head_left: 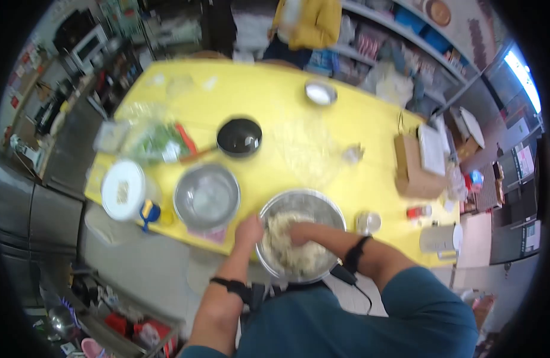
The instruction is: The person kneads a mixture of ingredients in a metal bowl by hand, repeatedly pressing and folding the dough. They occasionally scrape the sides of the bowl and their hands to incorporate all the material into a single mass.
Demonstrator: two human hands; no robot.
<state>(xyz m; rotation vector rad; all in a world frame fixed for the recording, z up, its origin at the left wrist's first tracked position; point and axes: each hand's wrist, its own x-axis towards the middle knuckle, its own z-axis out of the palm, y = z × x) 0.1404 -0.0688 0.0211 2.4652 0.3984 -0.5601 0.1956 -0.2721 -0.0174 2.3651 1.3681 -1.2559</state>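
A large metal mixing bowl stands at the near edge of the yellow table, close to my body. Inside it lies a pale, lumpy dough. My left hand is closed on the left side of the bowl's rim. Reaching in from the right, my right hand is pressed into the dough with its fingers curled and partly hidden. A second metal bowl sits left of the mixing bowl.
A dark pan, a bag of greens and a white-lidded tub are on the left of the yellow table. A jar, a pitcher and a cardboard box stand right. A person in yellow stands across.
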